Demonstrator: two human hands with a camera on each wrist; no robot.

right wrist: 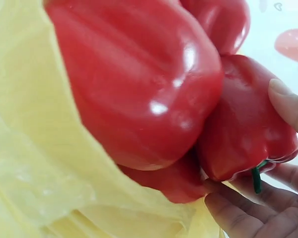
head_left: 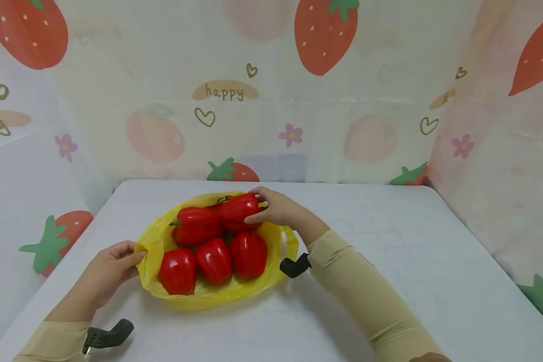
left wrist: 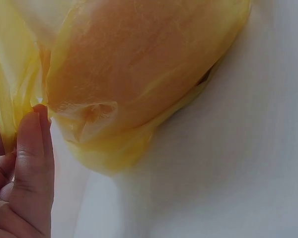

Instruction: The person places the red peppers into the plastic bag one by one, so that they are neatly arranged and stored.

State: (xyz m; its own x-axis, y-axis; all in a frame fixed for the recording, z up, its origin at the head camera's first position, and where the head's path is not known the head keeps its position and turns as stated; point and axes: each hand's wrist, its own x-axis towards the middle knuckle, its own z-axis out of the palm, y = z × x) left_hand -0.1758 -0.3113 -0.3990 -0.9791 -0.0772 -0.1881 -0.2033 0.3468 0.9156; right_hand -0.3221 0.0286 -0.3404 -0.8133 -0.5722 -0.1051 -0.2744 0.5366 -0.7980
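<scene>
A yellow plastic bag (head_left: 271, 275) lies wide at the mouth on the table, with several red bell peppers (head_left: 213, 261) inside. At the bag's left edge my left hand (head_left: 110, 269) pinches the thin plastic between thumb and fingers; the left wrist view shows the gathered plastic (left wrist: 12, 74) there. My right hand (head_left: 276, 207) grips a red bell pepper (head_left: 240, 211) at the bag's back right, thumb on one side and fingers on the other. In the right wrist view that pepper (right wrist: 243, 119) shows its green stem toward the palm and lies against other peppers (right wrist: 134, 74).
The white table (head_left: 389, 241) stretches right of the bag and in front of it. A printed cloth wall (head_left: 321, 100) with strawberries and hearts stands behind, with more cloth at both sides. Black wrist mounts (head_left: 108, 336) stick out from both sleeves.
</scene>
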